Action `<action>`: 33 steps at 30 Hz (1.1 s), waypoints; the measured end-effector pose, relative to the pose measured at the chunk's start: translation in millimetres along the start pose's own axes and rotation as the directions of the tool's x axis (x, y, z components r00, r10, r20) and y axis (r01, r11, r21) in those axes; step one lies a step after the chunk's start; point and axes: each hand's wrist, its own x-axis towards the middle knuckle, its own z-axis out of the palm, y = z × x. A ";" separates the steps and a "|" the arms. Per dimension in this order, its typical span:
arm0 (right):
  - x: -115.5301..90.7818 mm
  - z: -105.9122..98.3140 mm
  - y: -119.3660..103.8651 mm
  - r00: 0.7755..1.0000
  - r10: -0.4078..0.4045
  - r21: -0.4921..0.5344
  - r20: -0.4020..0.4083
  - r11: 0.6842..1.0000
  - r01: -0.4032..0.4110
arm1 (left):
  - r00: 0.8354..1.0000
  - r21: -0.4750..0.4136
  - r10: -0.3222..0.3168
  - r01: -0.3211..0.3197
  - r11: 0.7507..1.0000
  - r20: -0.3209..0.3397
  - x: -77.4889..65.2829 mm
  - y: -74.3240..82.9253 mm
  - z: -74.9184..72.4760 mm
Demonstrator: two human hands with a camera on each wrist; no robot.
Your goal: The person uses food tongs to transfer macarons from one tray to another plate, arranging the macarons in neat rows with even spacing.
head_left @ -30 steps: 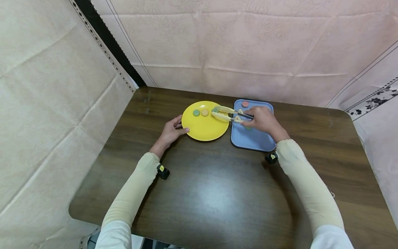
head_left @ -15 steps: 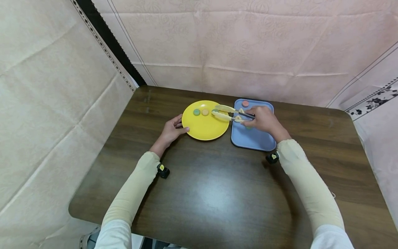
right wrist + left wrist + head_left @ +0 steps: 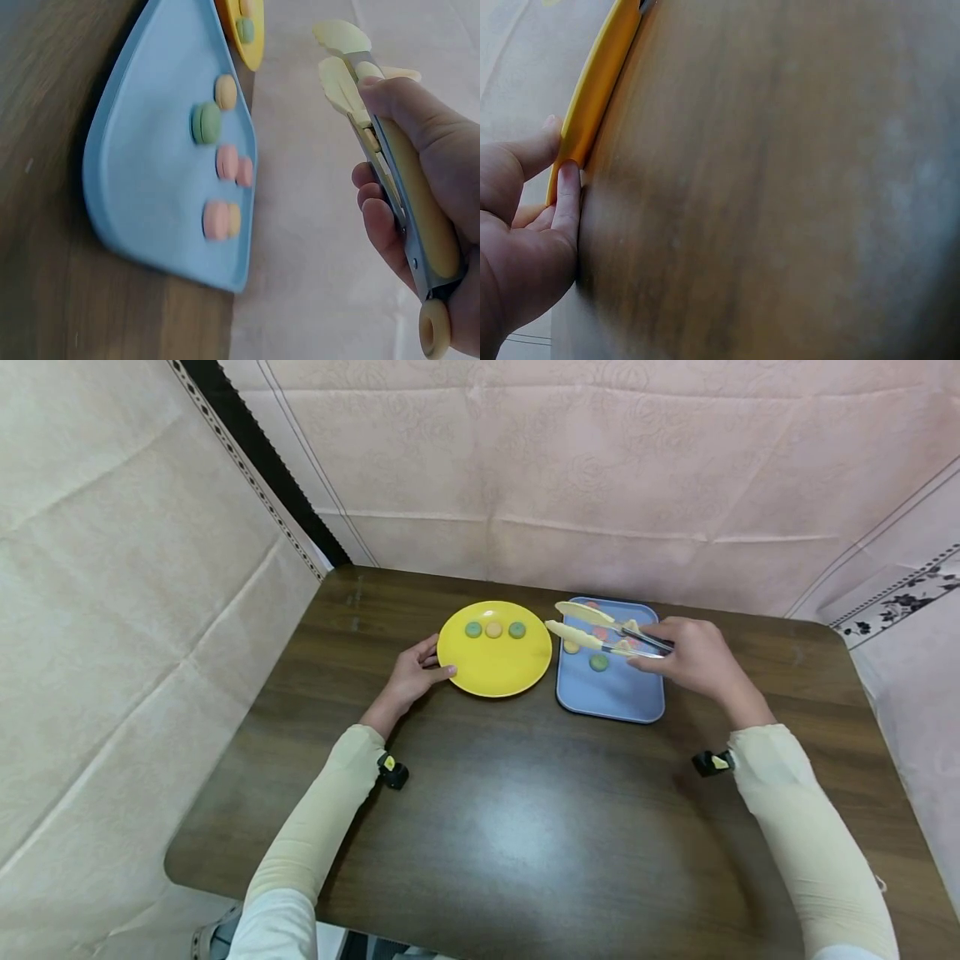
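My left hand (image 3: 411, 678) holds the left rim of a yellow plate (image 3: 495, 672), thumb and fingers pinching its edge in the left wrist view. On the plate, a green macaron (image 3: 473, 629), a yellow macaron (image 3: 492, 629) and a second green macaron (image 3: 517, 630) lie in a row. My right hand (image 3: 693, 653) grips tongs (image 3: 416, 195) with cream tips. The tips are spread with nothing between them, above the blue tray (image 3: 615, 697). Several macarons lie on that tray: a green macaron (image 3: 205, 123), a yellow macaron (image 3: 226, 92), and pink ones, partly behind the tongs in the head view.
Plate and tray stand side by side near the back edge of the brown wooden table (image 3: 480, 793). A pale cloth (image 3: 637, 485) hangs behind the table, and another cloth (image 3: 135, 635) hangs at the left. Each wrist carries a small black camera (image 3: 393, 773).
The tongs have let go of the right-hand green macaron, now lying on the plate. My right hand has drawn back rightward with the tongs over the tray. My left hand stays put.
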 end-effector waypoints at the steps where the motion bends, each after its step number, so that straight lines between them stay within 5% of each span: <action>1: -5.7 -3.3 2.2 1.000 0.005 -0.007 -0.008 1.000 -0.005 | 1.000 0.002 0.001 -0.001 1.000 -0.001 0.0 -0.2 0.0; 16: -74.7 -6.3 33.7 0.995 0.099 -0.037 0.011 0.994 -0.099 | 1.000 0.005 0.003 -0.003 1.000 -0.001 0.7 -2.1 -0.3; 33: -76.9 17.4 45.0 0.989 0.129 0.005 0.074 0.991 -0.130 | 1.000 0.008 -0.008 0.008 1.000 -0.012 0.8 -2.5 -0.5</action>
